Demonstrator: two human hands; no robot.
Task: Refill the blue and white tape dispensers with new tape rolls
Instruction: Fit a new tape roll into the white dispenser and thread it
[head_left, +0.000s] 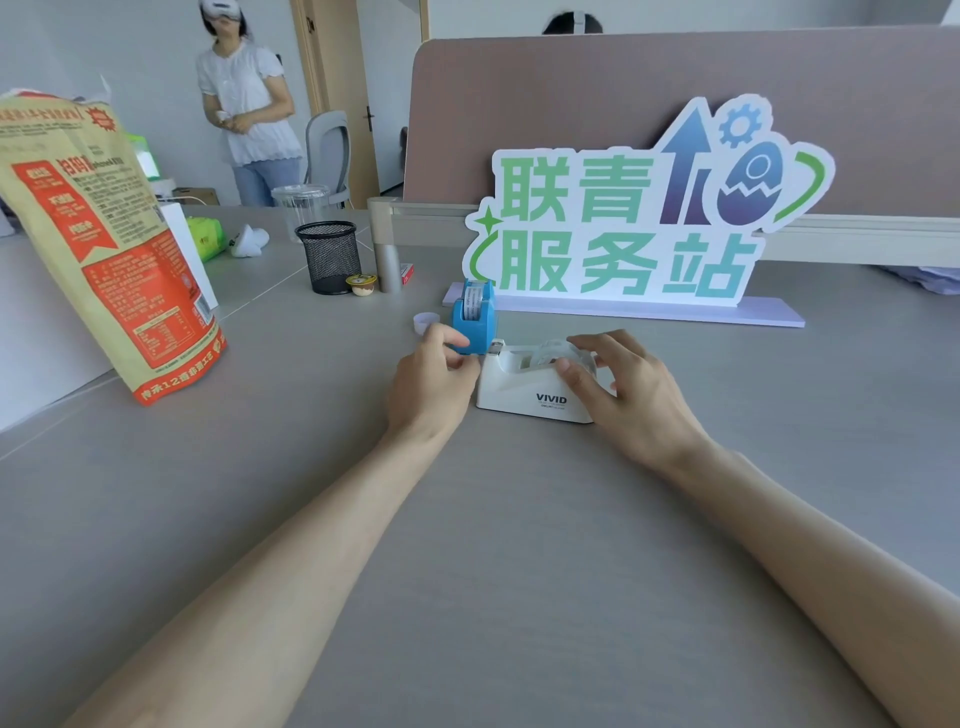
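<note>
White tape dispenser (535, 387) sits mid-desk (467, 571), well back from the near edge, a clear tape roll (553, 353) seated in it. Right hand (623, 389) has its fingers clamped on the roll. Left hand (434, 379) has its fingertips pinched together at the cutter end. Blue tape dispenser (474, 322) stands just behind, holding a roll.

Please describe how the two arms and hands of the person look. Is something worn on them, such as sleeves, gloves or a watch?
Both forearms are bare for as far as the picture shows; no sleeve is in view. The left hand and the right hand wear no gloves. No watch, bracelet or ring is visible on either wrist or on the fingers that show. The fingernails look short and unpainted.
</note>
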